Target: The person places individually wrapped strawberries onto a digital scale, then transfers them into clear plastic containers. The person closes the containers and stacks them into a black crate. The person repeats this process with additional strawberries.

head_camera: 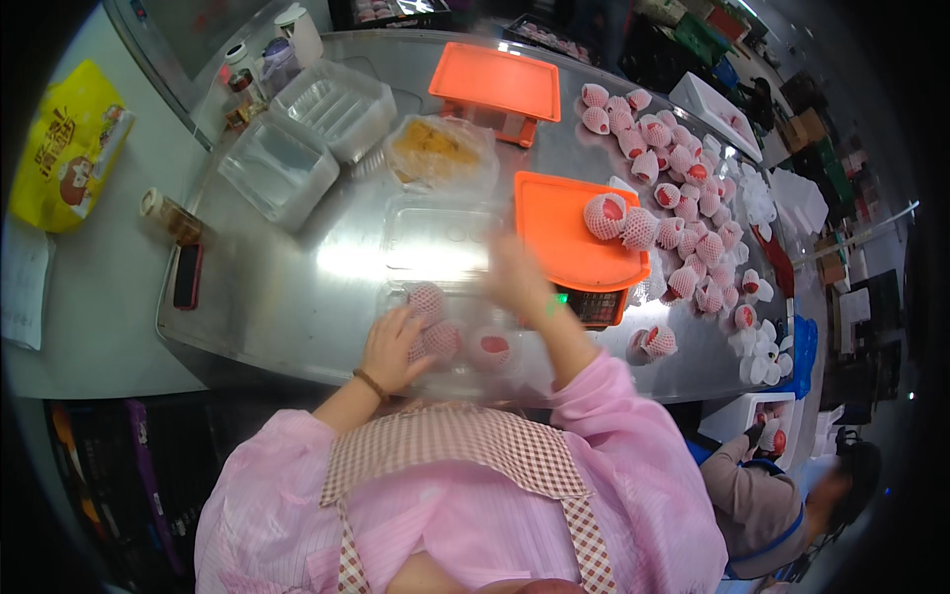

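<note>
My left hand (393, 345), with a brown bracelet at the wrist, lies against a red fruit in a pink foam net (442, 339). Its thumb is below the fruit and its fingers above. Another netted fruit (426, 301) touches the fingertips, and a third netted fruit (493, 349) sits to the right. They rest in a clear plastic clamshell box, its lid (415, 215) folded back flat on the table. My right hand (516, 275) is blurred above the box, beside an orange scale (564, 237); its fingers cannot be made out. Two netted fruits (605, 215) lie on that scale's pan.
A heap of netted fruit (698, 208) covers the steel table's right side. Behind stand a second orange scale (493, 78), a plastic bag (441, 152) with yellow contents and clear plastic bins (282, 171). A phone (188, 276) lies left. A co-worker (764, 490) handles fruit at lower right.
</note>
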The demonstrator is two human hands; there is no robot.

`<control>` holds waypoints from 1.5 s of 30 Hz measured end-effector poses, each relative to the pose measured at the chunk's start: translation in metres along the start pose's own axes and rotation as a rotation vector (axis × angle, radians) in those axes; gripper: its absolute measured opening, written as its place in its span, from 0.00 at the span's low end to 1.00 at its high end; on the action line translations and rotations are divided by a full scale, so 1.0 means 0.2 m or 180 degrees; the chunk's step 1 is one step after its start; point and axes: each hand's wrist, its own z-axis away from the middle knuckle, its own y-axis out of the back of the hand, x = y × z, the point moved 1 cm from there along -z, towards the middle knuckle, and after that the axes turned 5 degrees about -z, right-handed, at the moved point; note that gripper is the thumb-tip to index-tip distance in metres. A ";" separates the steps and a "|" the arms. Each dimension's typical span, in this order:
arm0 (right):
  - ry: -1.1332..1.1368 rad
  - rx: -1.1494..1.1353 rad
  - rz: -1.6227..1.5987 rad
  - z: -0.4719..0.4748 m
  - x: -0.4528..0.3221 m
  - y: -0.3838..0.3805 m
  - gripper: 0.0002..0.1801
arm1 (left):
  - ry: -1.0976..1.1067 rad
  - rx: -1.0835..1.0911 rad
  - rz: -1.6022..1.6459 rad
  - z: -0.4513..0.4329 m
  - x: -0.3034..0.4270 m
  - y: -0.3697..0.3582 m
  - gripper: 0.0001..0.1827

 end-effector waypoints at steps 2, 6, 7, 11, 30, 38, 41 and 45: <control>-0.0403 0.0744 0.1348 -0.08 0.22 0.28 0.35 | 0.0155 -0.0376 -0.0331 -0.06 -0.02 -0.02 0.44; -0.0539 0.0635 0.2332 -0.15 0.50 0.54 0.41 | 0.0281 -0.0866 -0.0483 -0.15 -0.04 -0.04 0.52; -0.0828 0.0276 0.2403 -0.16 0.54 0.56 0.42 | 0.0235 -0.0804 -0.0437 -0.16 -0.04 -0.04 0.52; -0.1415 -0.0244 0.2163 -0.20 0.60 0.61 0.42 | 0.0109 -0.0554 -0.0204 -0.15 -0.07 -0.04 0.49; -0.0013 -0.0846 -0.0341 0.15 -0.22 -0.28 0.33 | 0.0347 -0.0028 -0.0362 -0.16 -0.10 -0.08 0.37; 0.0156 -0.0268 -0.0921 0.21 -0.06 -0.12 0.32 | -0.0238 -0.0546 -0.0748 -0.26 0.04 -0.09 0.46; 0.0159 0.1552 -0.0087 0.17 0.21 0.25 0.26 | -0.0464 -0.1127 -0.0877 -0.31 0.10 -0.13 0.44; -0.0944 0.2884 0.0932 0.16 0.76 0.90 0.31 | -0.0186 -0.1160 -0.0889 -0.31 0.11 -0.11 0.43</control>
